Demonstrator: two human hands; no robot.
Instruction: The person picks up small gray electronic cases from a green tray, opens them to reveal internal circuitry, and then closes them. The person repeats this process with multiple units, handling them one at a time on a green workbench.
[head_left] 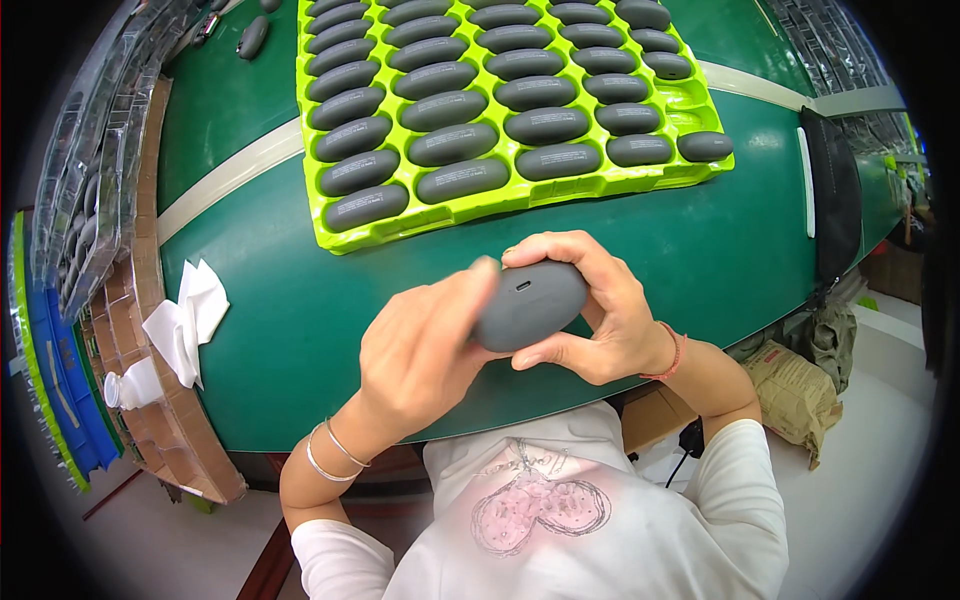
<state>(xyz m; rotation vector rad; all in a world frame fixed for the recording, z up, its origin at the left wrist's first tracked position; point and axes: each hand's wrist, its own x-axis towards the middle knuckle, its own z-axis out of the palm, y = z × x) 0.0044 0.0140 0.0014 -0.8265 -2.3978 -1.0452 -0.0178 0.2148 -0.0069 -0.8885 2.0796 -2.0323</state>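
Observation:
Between my two hands, over the near part of the green table, is a dark grey oval plastic case (535, 305) with a small port slot on the side facing up. My right hand (610, 315) grips it, fingers along the far edge and thumb on the near side. My left hand (425, 335) lies against its left end, the fingers slightly smeared by motion. Just beyond, a lime-green tray (345, 240) holds rows of similar dark grey oval cases (463, 180). One pocket (690, 120) near the tray's right edge shows bare green.
White tissue (192, 315) and a small white cup (135, 385) are on a cardboard divider box (170, 430) at the left. Clear plastic trays (95, 150) are stacked behind it. A black pouch (832, 195) lies at the table's right edge. A brown sack (790, 395) stands below.

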